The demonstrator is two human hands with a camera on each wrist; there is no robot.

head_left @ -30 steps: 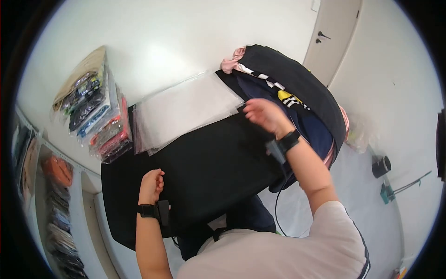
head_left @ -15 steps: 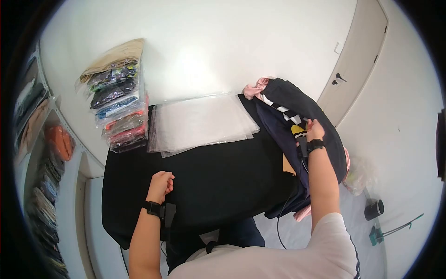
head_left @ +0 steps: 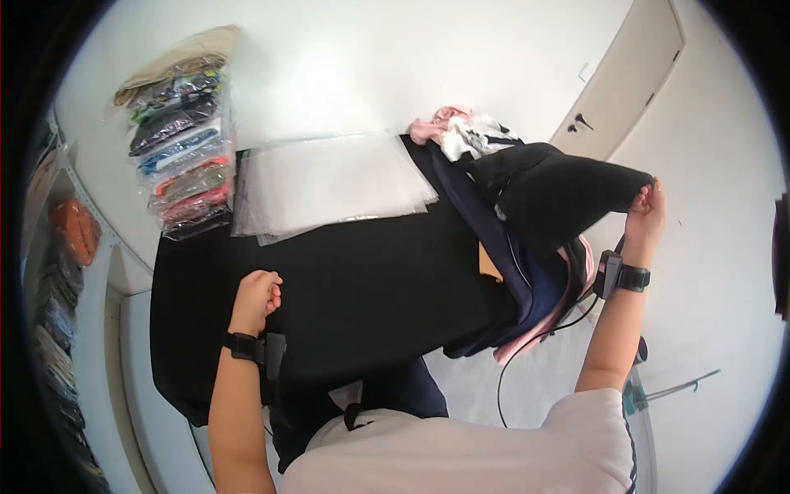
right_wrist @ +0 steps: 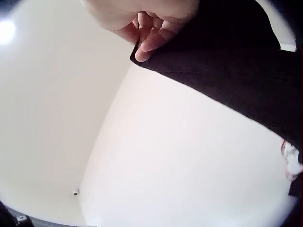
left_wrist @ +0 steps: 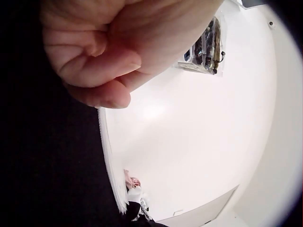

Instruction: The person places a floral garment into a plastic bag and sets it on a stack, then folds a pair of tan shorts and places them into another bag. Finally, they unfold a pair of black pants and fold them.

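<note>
Here, right hand pinching black garment

A: What kind of place is this?
B: Looks like a clothes packing room, maybe a shop's back rm. Stack of bagged clothes by the wall, clear plastic bags on the black surface, pile of loose clothes, shelves w/ more folded stuff.

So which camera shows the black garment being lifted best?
The head view: the whole black garment shows, pinched by the right hand. The right wrist view shows only its pinched edge; the left wrist view barely shows it.
</note>
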